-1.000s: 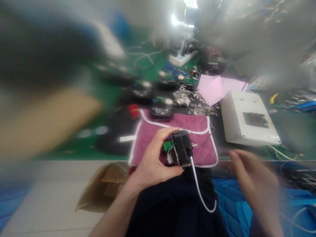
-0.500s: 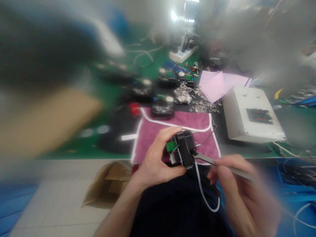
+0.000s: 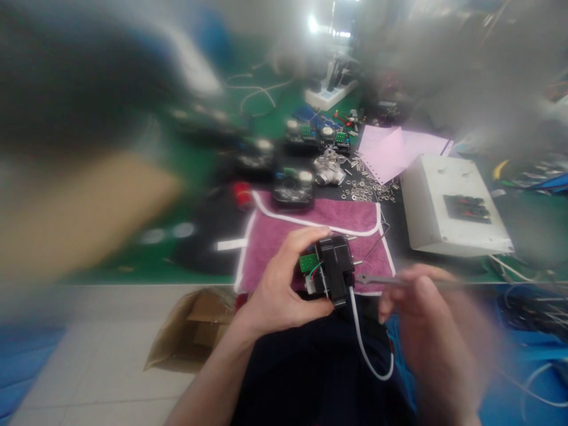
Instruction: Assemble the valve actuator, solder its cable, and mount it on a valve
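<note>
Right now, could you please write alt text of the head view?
The left hand grips a black device with a white cable; the right hand holds a metal tool near it. A purple towel lies behind them, with pink paper and a white box farther right.

Empty a second ago, the right grip (image 3: 439,319) holds a metal tool (image 3: 384,280), now tilted flatter, its tip left of the grip, near the black device (image 3: 336,265).
</note>
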`<state>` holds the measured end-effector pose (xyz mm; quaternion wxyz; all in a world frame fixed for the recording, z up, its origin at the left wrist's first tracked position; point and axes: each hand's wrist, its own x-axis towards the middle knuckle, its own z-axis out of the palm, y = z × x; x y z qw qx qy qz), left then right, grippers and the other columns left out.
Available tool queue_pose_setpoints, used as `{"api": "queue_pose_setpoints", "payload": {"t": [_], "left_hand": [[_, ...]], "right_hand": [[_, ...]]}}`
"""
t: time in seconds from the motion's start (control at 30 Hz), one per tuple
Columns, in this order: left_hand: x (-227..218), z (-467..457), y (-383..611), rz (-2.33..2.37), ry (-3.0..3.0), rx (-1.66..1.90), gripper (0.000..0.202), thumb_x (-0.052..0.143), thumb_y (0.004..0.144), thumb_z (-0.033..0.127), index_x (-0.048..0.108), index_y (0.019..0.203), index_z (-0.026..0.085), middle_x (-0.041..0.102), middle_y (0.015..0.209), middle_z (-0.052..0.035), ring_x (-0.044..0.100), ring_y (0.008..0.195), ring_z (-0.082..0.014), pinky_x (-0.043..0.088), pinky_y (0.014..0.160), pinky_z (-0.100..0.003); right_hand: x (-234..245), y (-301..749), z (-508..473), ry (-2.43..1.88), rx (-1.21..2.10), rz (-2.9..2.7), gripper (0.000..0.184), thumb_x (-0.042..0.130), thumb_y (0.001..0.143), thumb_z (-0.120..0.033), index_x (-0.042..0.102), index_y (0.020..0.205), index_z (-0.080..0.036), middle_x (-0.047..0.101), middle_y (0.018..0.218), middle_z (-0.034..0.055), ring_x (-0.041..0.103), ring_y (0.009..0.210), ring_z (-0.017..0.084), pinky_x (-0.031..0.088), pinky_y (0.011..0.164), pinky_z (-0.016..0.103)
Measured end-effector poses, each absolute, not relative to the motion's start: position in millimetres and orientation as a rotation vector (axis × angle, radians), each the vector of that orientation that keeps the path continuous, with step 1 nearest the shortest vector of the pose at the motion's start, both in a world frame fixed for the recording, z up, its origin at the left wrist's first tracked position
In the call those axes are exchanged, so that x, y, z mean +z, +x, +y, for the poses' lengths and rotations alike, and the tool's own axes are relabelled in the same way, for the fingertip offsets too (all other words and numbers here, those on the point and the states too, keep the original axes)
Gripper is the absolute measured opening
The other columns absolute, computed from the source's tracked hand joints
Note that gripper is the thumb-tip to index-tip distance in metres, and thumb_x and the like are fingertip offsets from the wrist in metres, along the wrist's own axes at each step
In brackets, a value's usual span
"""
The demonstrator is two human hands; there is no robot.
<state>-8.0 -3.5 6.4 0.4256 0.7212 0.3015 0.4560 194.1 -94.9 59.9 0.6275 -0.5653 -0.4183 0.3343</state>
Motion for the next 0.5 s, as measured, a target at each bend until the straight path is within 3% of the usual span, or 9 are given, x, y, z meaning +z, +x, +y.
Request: {"api": "queue_pose_setpoints", "payload": {"t": [0.2, 0.5], "left_hand": [[5.0, -3.4, -6.3, 0.745, 1.797, 1.165, 0.099, 0.089, 0.065, 0.011, 0.049, 0.154, 0.031, 0.058, 0.153, -0.0100, 0.055, 0.143, -0.0359, 0.048, 0.123, -0.054], [4.3, -3.8, -7.2, 0.757, 1.805, 1.149, 0.101, 0.090, 0.065, 0.012, 0.049, 0.155, 0.033, 0.057, 0.153, -0.0099, 0.055, 0.144, -0.0368, 0.049, 0.123, -0.055]], "right_hand": [[78.6, 180.8, -113.3, -1.434, 0.344, -1.430, 0.016, 0.063, 0.103, -0.013, 0.069, 0.113, -0.022, 0.070, 0.095, 0.0009, 0.070, 0.085, 0.012, 0.054, 0.075, 0.026], [78.7, 183.1, -116.2, -1.414, 0.351, -1.534, 0.021, 0.063, 0.102, -0.010, 0.069, 0.119, -0.021, 0.071, 0.100, 0.0033, 0.071, 0.090, 0.014, 0.055, 0.075, 0.027]]}}
